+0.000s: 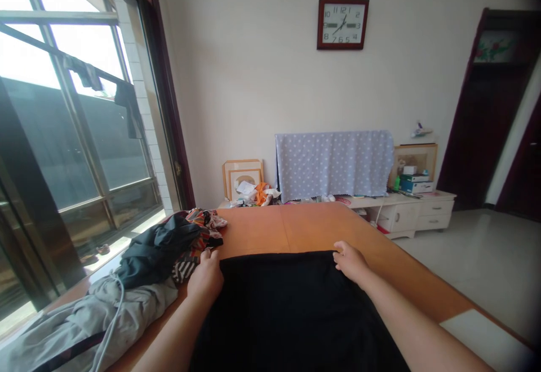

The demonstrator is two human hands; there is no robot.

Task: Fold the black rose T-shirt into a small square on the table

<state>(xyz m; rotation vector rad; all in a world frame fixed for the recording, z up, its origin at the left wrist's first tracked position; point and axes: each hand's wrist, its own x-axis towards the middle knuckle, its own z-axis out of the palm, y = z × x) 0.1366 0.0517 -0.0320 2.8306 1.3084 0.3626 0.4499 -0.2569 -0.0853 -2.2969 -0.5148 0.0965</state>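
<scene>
My left hand point(205, 275) and right hand point(350, 262) each hold a narrow grip on the far edge of the black garment point(291, 315), which lies at 6 o'clock on the orange surface point(287, 228). Just beside my left hand, at 10 o'clock, sits a heap of dark and patterned clothes point(158, 253), with a grey garment point(93, 315) at 8 o'clock.

The left hand point(206, 276) and right hand point(350, 262) are bare, with bare forearms.
</scene>
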